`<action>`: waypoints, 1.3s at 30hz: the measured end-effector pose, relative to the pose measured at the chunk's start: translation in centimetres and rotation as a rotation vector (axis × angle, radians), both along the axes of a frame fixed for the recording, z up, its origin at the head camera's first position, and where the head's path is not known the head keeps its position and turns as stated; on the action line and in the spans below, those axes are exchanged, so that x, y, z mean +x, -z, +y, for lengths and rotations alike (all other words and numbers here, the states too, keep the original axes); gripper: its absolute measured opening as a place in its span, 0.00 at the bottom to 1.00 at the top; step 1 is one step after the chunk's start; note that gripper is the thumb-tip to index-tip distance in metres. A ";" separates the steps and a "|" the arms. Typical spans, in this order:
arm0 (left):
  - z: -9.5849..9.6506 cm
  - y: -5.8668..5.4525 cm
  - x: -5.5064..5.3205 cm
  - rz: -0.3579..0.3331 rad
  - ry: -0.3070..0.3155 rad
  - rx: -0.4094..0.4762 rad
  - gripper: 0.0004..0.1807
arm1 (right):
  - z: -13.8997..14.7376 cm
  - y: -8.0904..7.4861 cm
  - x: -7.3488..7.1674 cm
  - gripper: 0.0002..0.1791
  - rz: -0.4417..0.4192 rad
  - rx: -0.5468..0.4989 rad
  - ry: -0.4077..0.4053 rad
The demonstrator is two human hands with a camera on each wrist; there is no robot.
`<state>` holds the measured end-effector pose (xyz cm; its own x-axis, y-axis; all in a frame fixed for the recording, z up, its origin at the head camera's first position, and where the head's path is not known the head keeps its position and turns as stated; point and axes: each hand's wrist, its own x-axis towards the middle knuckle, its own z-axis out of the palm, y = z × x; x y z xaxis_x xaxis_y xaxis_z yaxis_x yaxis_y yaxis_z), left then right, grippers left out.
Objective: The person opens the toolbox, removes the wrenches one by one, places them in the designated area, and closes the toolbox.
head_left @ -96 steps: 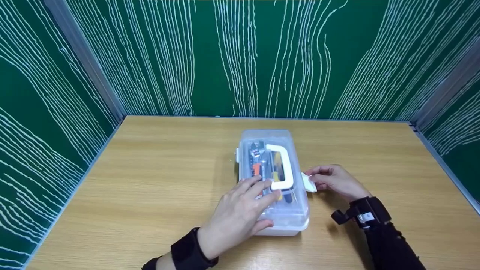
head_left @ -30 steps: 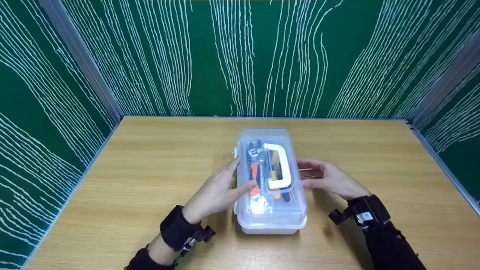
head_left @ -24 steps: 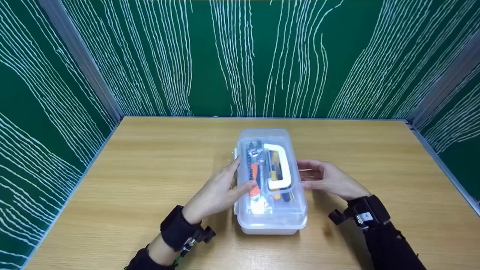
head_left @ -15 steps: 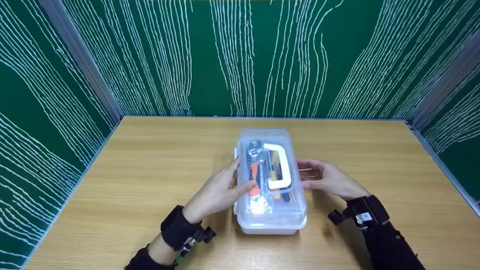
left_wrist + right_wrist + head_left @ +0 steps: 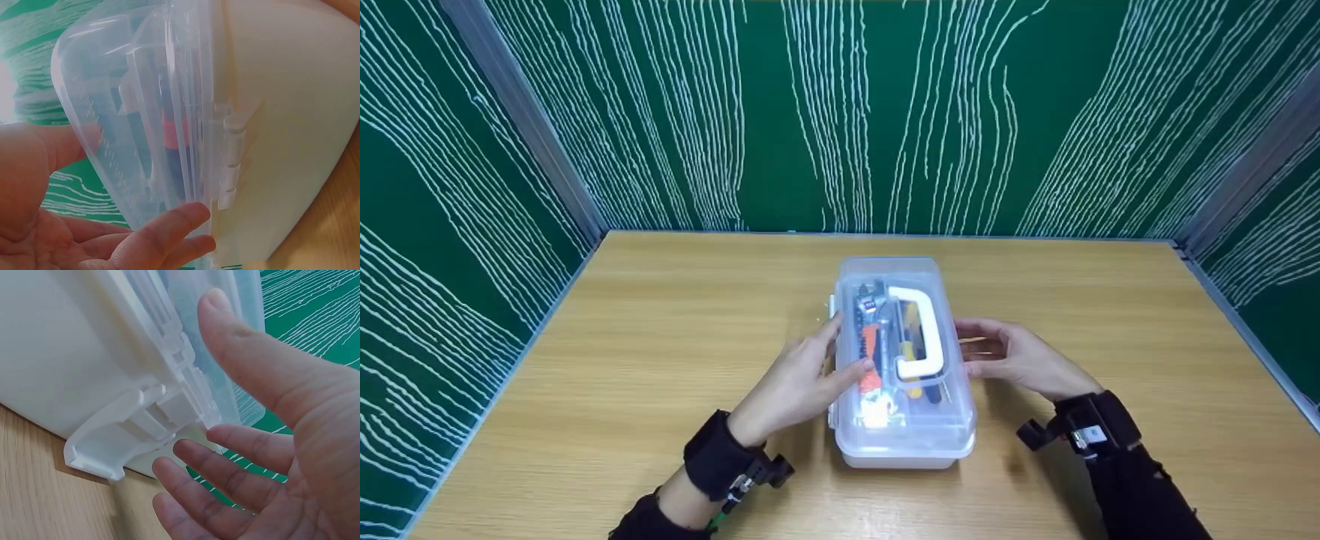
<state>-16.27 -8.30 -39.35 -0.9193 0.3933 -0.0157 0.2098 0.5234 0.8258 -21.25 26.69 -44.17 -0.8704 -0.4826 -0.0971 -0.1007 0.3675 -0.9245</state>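
One white-based, clear-lidded plastic toolbox sits between straight-fingered left hand, touching it, and loosely spread right hand, beside its outswung white plastic latch, apparently mid-closing, likely next needing latch pressure.

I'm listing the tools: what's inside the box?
Through the clear lid show what looks like a wrench, an orange item, a yellow item and a dark one. The white base hides anything lower.
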 end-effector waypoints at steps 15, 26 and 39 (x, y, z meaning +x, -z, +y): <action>0.3 0.2 -0.3 0.000 -0.005 0.052 0.50 | 0.2 -0.2 0.1 0.47 -0.002 0.023 0.005; 0.3 0.2 -0.3 -0.008 -0.030 0.047 0.49 | 0.2 -0.3 0.2 0.46 0.003 0.023 -0.008; 0.7 0.3 -0.3 -0.051 -0.036 0.110 0.50 | 0.5 -1.1 0.4 0.45 0.035 0.078 0.014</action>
<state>-16.58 -7.65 -39.66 -0.9321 0.3616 -0.0211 0.1489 0.4358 0.8876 -20.86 27.15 -43.12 -0.8804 -0.4629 -0.1030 -0.1271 0.4396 -0.8892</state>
